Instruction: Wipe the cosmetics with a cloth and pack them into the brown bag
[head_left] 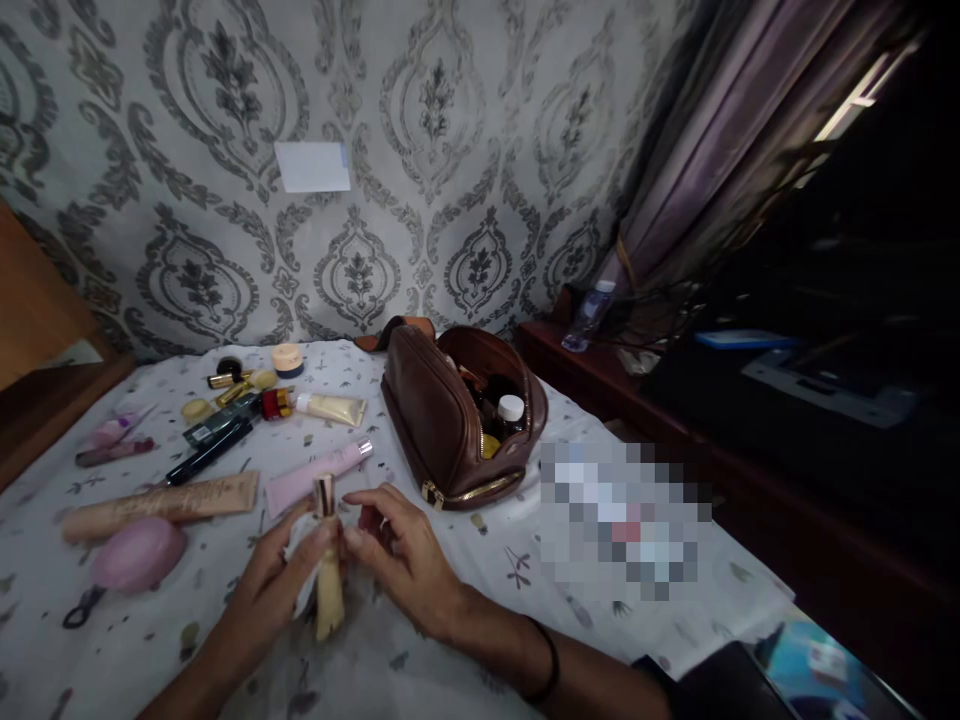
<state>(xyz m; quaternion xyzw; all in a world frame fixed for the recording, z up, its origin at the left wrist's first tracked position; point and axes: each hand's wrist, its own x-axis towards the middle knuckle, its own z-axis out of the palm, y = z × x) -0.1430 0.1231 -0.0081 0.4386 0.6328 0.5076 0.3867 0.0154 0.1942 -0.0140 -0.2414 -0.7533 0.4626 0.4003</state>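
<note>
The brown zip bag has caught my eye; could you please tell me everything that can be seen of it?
The brown zip bag looks like smooth leather, with gold-toned zip teeth and a brown strap-like piece behind. Its mouth gapes open, showing a white-capped dark bottle, something yellow and darker items too shadowed to identify. It rests on the white patterned cloth; the right hand is close by, not touching it.
</note>
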